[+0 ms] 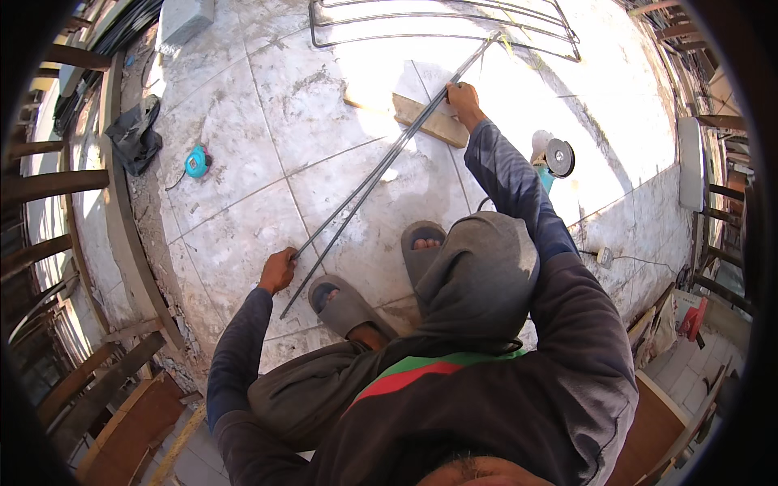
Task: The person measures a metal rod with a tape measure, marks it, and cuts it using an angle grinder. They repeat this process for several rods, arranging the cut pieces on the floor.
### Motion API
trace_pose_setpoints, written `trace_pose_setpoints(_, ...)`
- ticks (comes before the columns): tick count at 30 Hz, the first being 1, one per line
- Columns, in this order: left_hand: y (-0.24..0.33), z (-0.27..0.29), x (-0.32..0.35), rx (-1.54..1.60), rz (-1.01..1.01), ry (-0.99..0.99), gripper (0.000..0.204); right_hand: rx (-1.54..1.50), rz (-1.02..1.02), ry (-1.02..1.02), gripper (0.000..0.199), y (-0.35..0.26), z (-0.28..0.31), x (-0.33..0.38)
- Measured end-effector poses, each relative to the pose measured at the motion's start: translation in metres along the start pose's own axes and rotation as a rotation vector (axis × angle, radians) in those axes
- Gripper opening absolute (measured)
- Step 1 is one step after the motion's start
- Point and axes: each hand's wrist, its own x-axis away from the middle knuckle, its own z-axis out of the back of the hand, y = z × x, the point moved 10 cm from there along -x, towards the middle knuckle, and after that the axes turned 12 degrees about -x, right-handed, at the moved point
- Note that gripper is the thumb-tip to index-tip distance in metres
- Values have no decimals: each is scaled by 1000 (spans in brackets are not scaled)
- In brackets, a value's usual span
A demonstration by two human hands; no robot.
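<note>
Thin dark metal rods (412,132) slant across the tiled floor, from near my left foot up toward the far right. My right hand (464,104) is closed around them, close to a wooden block (447,130) that they cross. Near the left sandal, my left hand (278,270) grips the near end of one rod. A second rod's end pokes out free beside that hand. The rods lie together at the far end and spread apart toward me. Their far tips reach a bent metal-bar frame (444,36) on the floor.
An angle grinder (557,159) stands right of my right forearm. To the left are a teal round tool (197,161), perhaps a tape measure, and a crumpled black bag (136,138). A pale block (185,20) sits far left. A cable (636,259) runs along the right.
</note>
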Motion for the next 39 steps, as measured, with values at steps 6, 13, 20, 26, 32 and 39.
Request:
trace_pose_setpoints(6, -3, -6, -14, -18, -23, -35, 22, 226, 66, -122, 34, -3, 1, 31)
trace_pose_setpoints(13, 10, -14, -17, 89, 35, -134, 42, 372, 129, -150, 40, -16, -22, 60)
trace_pose_setpoints(20, 56, -6, -11, -169, 72, -171, 81, -327, -377, -205, 17, 9, -51, 42)
trace_pose_setpoints(26, 64, 3, 2, -270, -65, 96, 27, -852, -89, -237, 18, -77, -12, 97)
trace_pose_setpoints(32, 109, 94, 18, 22, -124, 230, 36, -1215, 161, -353, 18, -163, 29, 103)
trace_pose_setpoints(39, 243, 263, 26, 55, -336, 674, 38, -1533, 234, -317, 43, -291, 60, 191)
